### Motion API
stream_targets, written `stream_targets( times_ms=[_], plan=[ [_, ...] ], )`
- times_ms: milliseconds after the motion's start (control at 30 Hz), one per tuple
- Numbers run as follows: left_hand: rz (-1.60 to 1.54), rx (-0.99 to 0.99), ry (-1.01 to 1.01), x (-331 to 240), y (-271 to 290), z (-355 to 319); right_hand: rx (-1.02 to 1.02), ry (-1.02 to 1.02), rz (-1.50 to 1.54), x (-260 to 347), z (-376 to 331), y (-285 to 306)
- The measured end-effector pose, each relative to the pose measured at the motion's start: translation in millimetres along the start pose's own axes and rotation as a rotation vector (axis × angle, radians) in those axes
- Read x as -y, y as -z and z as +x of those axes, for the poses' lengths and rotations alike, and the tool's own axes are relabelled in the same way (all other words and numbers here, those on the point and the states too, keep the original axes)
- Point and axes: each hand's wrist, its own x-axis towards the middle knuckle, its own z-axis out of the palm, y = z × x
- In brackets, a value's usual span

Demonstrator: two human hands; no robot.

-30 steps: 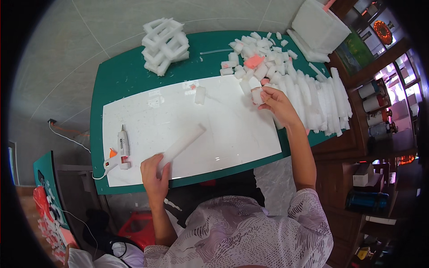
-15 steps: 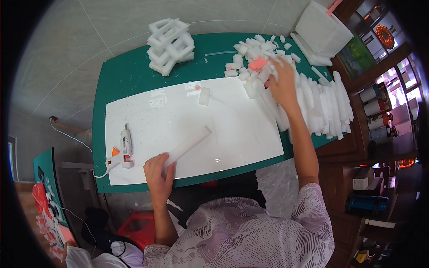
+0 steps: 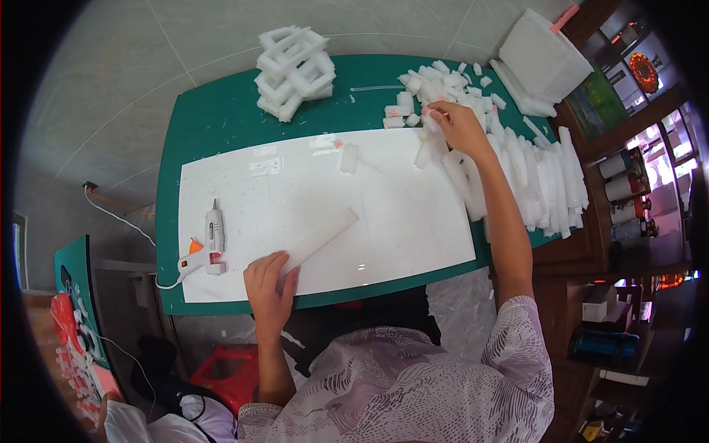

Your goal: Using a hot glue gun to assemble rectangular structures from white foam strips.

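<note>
Near the front edge of the white board (image 3: 399,229), my left hand (image 3: 269,288) grips the lower end of a white foam strip (image 3: 325,235), which lies slanting away to the right. My right hand (image 3: 459,129) reaches to the pile of small white foam blocks (image 3: 443,81) at the back right. Its fingers are pinched together at the pile's near edge, beside pink-tinted bits; what they hold is hidden. A short foam block (image 3: 349,159) lies on the board, and another foam piece (image 3: 422,153) rests close to my right wrist.
A hot glue gun (image 3: 214,235) sits at the board's left. Behind stands a white foam lattice (image 3: 294,74) on the green table (image 3: 214,122). Long foam strips (image 3: 535,177) are heaped at right, below thick foam slabs (image 3: 543,59). Another person's sleeve (image 3: 140,424) shows lower left.
My right hand has drawn in from above the pile to its near edge, fingers closing. The larger pink piece no longer shows there. My left hand and the strip keep their place on the board.
</note>
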Motion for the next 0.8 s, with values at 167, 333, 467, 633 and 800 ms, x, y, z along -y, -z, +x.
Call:
stream_targets(
  times_ms=[167,333,467,633,800],
  plan=[
    [-0.003,0.006,0.006,2,1,-1,0.159,-0.019,-0.077,4,-11,17],
    [0.001,0.003,0.001,-1,1,1,0.075,0.232,-0.333,-22,-14,6],
    [-0.003,0.003,0.0,-1,1,1,0.078,0.249,-0.285,-21,-2,-17],
    [-0.001,-0.012,0.012,-2,0,-1,0.122,0.19,-0.359,-4,17,-38],
    [-0.001,-0.025,0.021,-1,-1,-1,0.189,0.047,-0.304,-7,38,-43]
  ],
)
